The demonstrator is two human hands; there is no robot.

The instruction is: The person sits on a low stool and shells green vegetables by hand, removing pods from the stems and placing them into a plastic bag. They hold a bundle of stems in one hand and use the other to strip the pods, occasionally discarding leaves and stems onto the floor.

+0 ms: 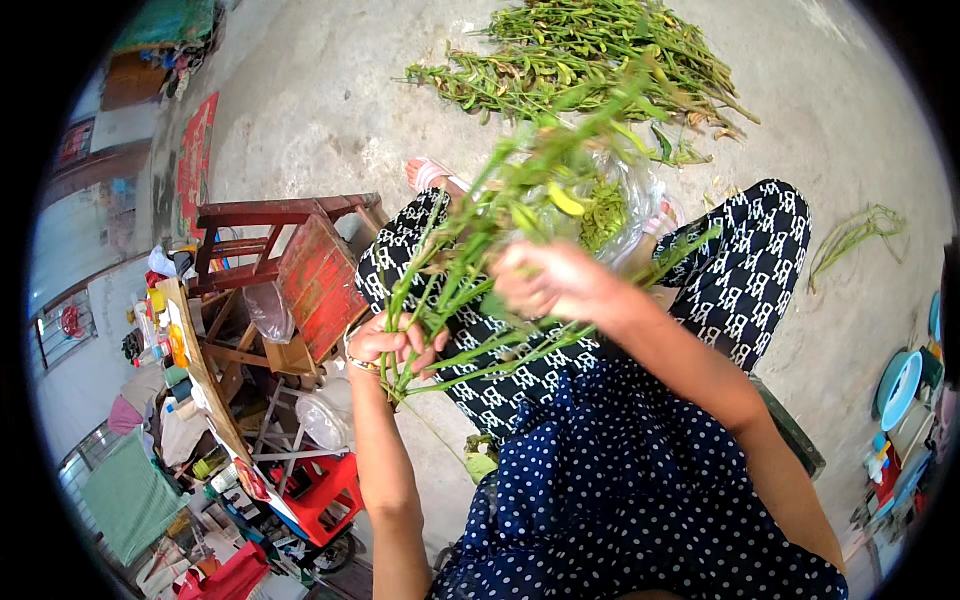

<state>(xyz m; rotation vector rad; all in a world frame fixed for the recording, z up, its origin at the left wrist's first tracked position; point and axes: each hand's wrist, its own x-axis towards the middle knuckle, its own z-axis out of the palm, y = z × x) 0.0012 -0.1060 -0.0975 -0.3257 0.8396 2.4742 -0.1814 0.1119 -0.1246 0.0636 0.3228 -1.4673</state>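
Observation:
My left hand [396, 342] is closed around the lower stems of a bunch of green bean plants [461, 274], which look like soybean. The bunch fans up and to the right over my lap, its far end blurred. My right hand [551, 283] is among the plants with curled fingers, blurred by motion; whether it pinches a pod or stem cannot be made out. A plump yellow-green pod [565, 199] hangs in the bunch just above it. Between my feet stands a clear plastic bag [634, 225] with loose green pods [602, 208] inside, partly hidden behind the plants.
A heap of bean plants [585, 71] lies on the concrete floor [300, 97] ahead. Some bare stalks [855, 236] lie at the right. On the left are a red wooden chair [322, 281], a red plastic stool [330, 495] and a cluttered table [214, 390]. Blue basins [898, 390] stand far right.

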